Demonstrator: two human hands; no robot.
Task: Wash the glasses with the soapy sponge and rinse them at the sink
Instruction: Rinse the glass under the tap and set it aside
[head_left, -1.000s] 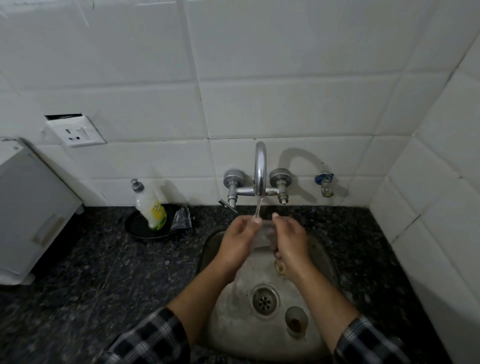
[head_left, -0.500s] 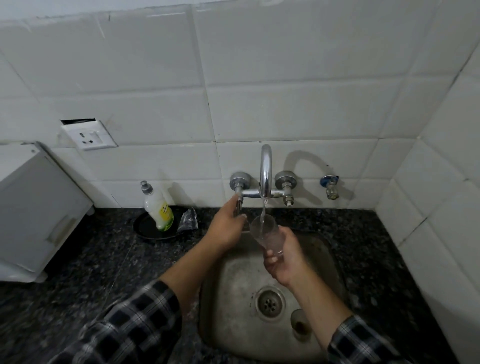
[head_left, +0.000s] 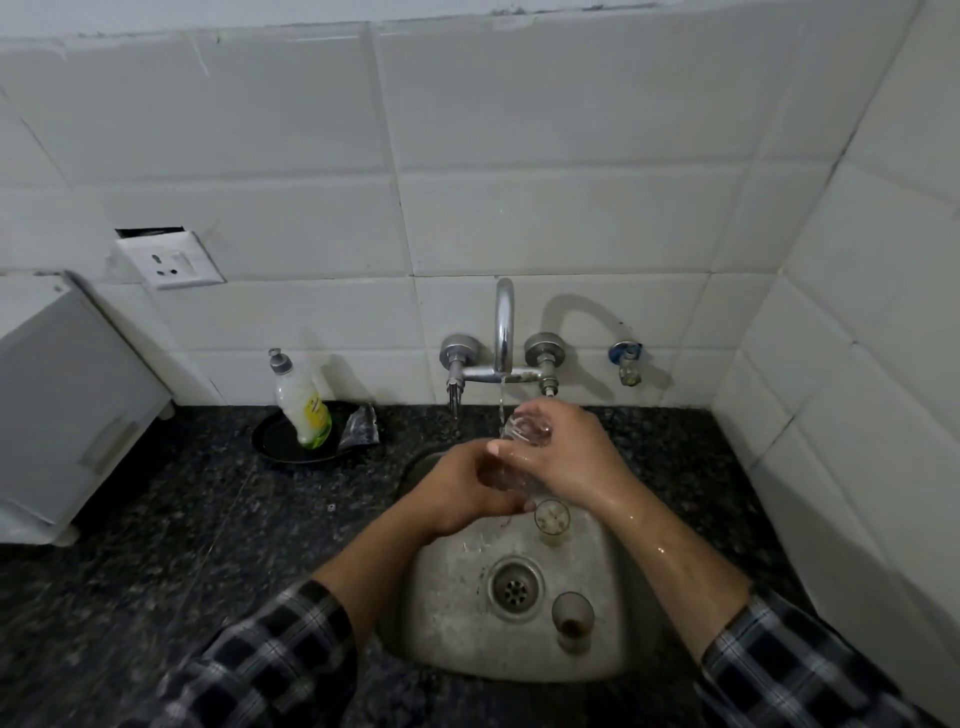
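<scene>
A clear glass (head_left: 525, 435) is tilted under the thin stream of water from the chrome tap (head_left: 503, 332). My right hand (head_left: 566, 457) grips its upper part, fingers curled over it. My left hand (head_left: 462, 491) holds the glass's lower end from the left. Both hands are above the back of the steel sink (head_left: 452, 623). Two more glasses stand in the basin: one (head_left: 552, 519) just below my hands, one (head_left: 572, 618) to the right of the drain (head_left: 514, 587). No sponge is in sight.
A dish soap bottle (head_left: 303, 402) stands on a black plate (head_left: 283, 444) left of the tap, with a crumpled wrapper (head_left: 359, 427) beside it. A white appliance (head_left: 62, 410) sits at the far left of the dark granite counter (head_left: 182, 519). Tiled walls close the back and right.
My left hand has left the tap's handle and come back to the glass. The glass, upright half a second ago, is now tilted, and my right hand has shifted up over it.
</scene>
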